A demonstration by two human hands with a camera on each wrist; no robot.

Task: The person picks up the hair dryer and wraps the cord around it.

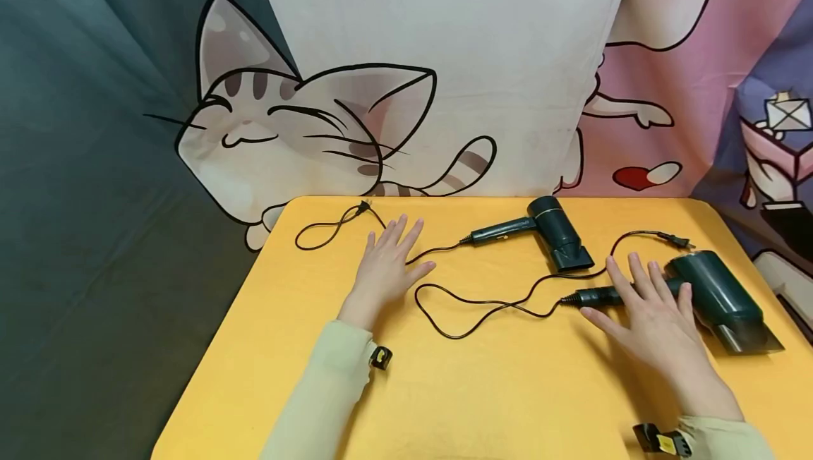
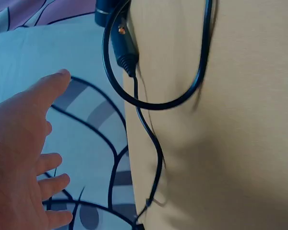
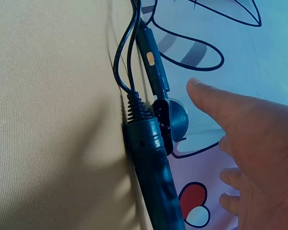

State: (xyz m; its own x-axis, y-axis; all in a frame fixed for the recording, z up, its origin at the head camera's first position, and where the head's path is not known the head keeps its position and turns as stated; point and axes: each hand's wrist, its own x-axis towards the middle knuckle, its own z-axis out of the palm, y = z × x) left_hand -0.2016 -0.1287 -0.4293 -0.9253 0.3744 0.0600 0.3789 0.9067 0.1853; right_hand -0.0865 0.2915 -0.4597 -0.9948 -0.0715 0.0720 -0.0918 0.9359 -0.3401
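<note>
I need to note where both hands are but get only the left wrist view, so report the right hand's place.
Observer: The right hand is spread above the handle of the larger hair dryer; the right wrist view shows a gap between them.

Operator: Now locate that dryer's plug.

Observer: The plug lies on the table, past the handle and close by the dryer's rear end.

Operator: I see the handle of the smaller hair dryer; tell me where its nozzle faces.

Observer: It faces the person's side of the table, angled to the right.
</note>
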